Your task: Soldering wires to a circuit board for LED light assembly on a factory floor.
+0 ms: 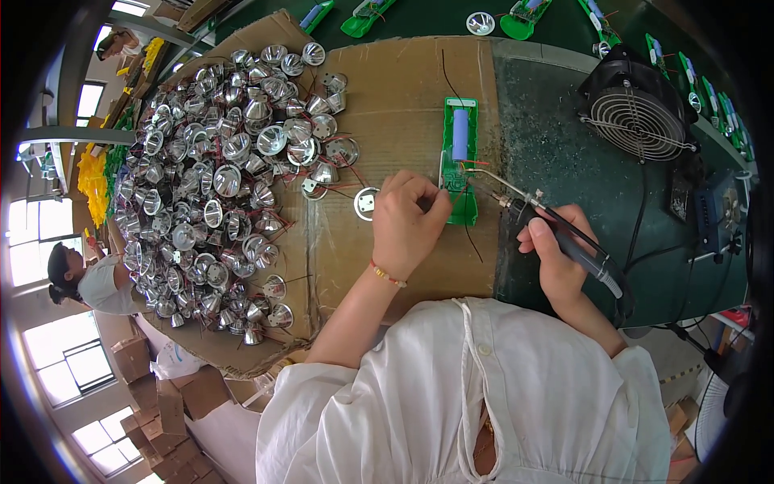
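A green plastic casing point(465, 211) lies open on the cardboard, with a lilac cylindrical battery point(460, 135) and a small green circuit board point(455, 179) inside. Black wires trail from both its ends. My right hand point(558, 262) grips a soldering iron point(582, 252); its tip and a thin curved metal tube reach over the board. At the casing's left edge, my left hand point(407, 218) is closed in a pinch, and what its fingertips hold is hidden. Just left of that hand sits a round silver reflector point(366, 205) with a white centre.
Many silver reflectors with thin wires point(214, 185) are heaped at left on cardboard point(387, 89). A black fan with a wire guard point(637, 121) stands at right, near a blue control box point(717, 211) and cables. More green casings point(520, 24) line the far edge. Other people are at far left.
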A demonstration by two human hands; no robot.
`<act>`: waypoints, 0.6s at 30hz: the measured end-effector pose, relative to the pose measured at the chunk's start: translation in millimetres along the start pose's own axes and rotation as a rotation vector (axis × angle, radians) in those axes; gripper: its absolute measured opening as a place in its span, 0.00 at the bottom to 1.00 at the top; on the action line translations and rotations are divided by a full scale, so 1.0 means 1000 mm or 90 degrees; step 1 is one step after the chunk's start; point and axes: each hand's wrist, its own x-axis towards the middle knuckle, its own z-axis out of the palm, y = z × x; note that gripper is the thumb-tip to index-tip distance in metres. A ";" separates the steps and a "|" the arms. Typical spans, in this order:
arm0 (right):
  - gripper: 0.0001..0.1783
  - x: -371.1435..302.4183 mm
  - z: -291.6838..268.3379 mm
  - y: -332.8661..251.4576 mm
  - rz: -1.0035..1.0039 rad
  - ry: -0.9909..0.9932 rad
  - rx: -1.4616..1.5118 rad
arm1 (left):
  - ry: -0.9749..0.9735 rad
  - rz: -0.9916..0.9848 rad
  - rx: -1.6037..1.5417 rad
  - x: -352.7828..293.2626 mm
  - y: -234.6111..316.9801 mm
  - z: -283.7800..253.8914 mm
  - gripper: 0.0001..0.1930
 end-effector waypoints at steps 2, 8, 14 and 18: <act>0.08 -0.001 -0.002 -0.002 -0.001 -0.001 -0.007 | 0.000 -0.003 -0.003 0.000 0.000 -0.001 0.06; 0.08 -0.003 -0.005 0.001 0.021 0.006 -0.001 | -0.012 -0.023 -0.005 0.001 0.000 0.000 0.06; 0.09 -0.004 -0.008 0.002 0.014 0.001 -0.002 | 0.008 -0.031 -0.012 -0.003 0.006 -0.002 0.04; 0.09 -0.005 -0.007 0.001 0.018 -0.004 0.000 | 0.070 0.036 -0.082 -0.007 -0.002 -0.001 0.02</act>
